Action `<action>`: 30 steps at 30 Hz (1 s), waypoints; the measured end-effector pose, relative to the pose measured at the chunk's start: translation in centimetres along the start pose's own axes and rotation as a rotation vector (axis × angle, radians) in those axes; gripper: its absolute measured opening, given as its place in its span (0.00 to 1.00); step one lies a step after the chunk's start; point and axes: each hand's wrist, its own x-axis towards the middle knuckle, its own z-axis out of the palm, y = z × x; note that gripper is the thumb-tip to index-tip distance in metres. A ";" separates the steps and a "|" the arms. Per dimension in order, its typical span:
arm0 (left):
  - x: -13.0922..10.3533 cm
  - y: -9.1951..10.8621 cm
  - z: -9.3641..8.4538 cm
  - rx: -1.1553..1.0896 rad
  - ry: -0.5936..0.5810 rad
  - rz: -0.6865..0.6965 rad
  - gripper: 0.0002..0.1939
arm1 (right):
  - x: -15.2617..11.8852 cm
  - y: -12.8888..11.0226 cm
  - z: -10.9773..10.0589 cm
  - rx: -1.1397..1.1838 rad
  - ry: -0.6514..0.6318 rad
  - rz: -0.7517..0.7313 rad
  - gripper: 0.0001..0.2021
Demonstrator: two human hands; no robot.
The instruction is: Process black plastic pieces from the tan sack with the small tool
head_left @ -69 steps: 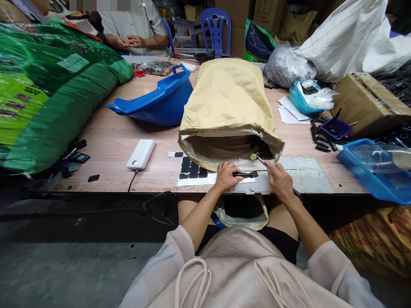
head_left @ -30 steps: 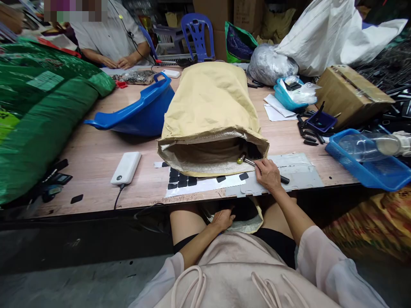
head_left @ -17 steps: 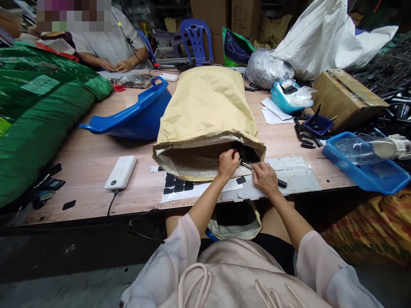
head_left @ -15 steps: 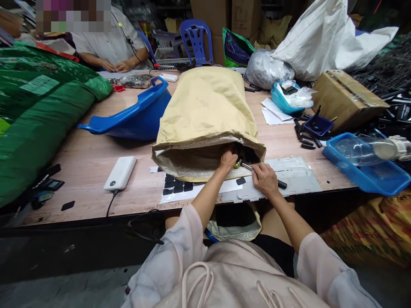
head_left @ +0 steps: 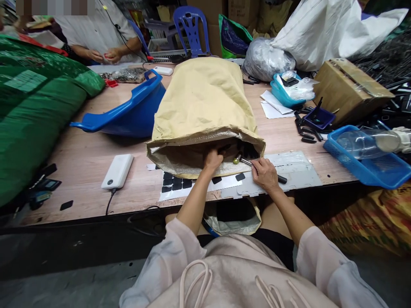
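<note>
A large yellow paper sack (head_left: 205, 94) lies on the table, its silver-lined mouth facing me. My left hand (head_left: 213, 159) reaches into that mouth; its fingertips are in shadow, so I cannot see if they hold anything. My right hand (head_left: 265, 173) is closed around a small hammer (head_left: 246, 161) with a yellowish head, metal shaft and black grip end. The hammer's head rests at the lower right lip of the sack, near dark pieces (head_left: 248, 149) inside. White sheets with black rounded squares (head_left: 176, 184) stick out beneath the sack.
A grey flat board (head_left: 295, 171) lies under my right hand. To the left are a blue basin (head_left: 128, 113), a white power bank (head_left: 117, 172) with a cable and a green bag (head_left: 38, 119). On the right stand a blue basket (head_left: 362, 167) and a cardboard box (head_left: 349, 94). A co-worker (head_left: 99, 34) sits opposite.
My left hand has moved left, away from the hammer's head, and farther into the sack. My right hand keeps its hold on the hammer. The whole view has shifted slightly.
</note>
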 end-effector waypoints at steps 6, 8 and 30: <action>-6.9 -3.0 -2.5 0.010 -0.115 0.383 0.08 | 0.1 -0.1 0.0 -0.006 -0.002 0.014 0.13; -8.1 -3.4 -2.1 0.034 -0.145 0.411 0.07 | 0.1 -0.1 0.0 -0.008 -0.003 0.015 0.13; -8.0 -3.6 -0.4 0.098 -0.160 0.353 0.11 | -4.4 -6.0 -3.2 0.653 0.069 0.100 0.17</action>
